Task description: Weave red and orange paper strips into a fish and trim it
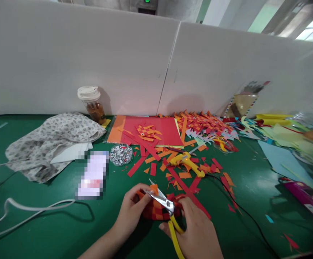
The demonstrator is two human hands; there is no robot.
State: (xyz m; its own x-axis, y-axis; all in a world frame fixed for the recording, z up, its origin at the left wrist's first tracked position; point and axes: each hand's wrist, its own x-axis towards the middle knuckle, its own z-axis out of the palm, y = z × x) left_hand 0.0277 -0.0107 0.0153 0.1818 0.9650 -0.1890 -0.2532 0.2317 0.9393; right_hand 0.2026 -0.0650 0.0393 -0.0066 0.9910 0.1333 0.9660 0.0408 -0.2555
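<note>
At the bottom centre my left hand (133, 205) pinches a woven red and orange paper piece (156, 211) between thumb and fingers. My right hand (196, 226) is closed on yellow-handled scissors (168, 205). Their blades are parted and point up and left, around a small orange tab (154, 189) at the top of the woven piece. Part of the woven piece is hidden behind the scissors and my fingers.
Beyond my hands lie a yellow glue gun (187, 163) with a black cord, paper scraps, red sheets (167, 131) and woven pieces (203, 122). A phone (93, 176), cloth (50, 140), cup (93, 104) and white cable stand left. A purple object (304, 197) lies right.
</note>
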